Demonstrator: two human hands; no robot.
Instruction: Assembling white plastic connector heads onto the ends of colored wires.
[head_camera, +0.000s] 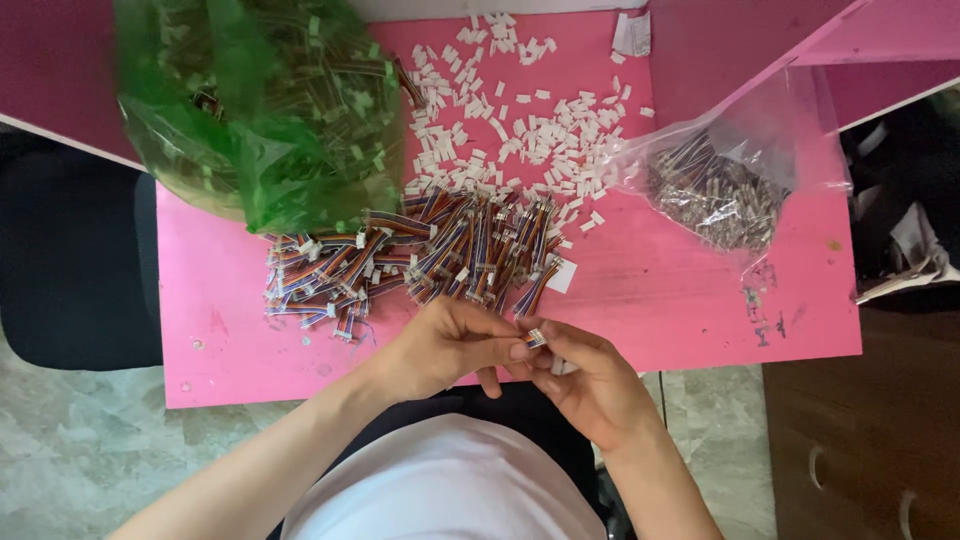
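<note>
My left hand (450, 345) and my right hand (590, 380) meet at the near edge of a pink table (680, 300). Between their fingertips they pinch a short multicoloured ribbon cable piece (535, 338) with a small white connector at its end. Just beyond the hands lies a heap of similar striped cable pieces (420, 255). Farther back, several loose white plastic connector housings (500, 130) are scattered over the table.
A green plastic bag (260, 110) stuffed with cable pieces sits at the back left. A clear plastic bag (720, 190) of small metallic parts lies at the right. A dark wooden cabinet (870, 440) stands at the right, a black chair at the left.
</note>
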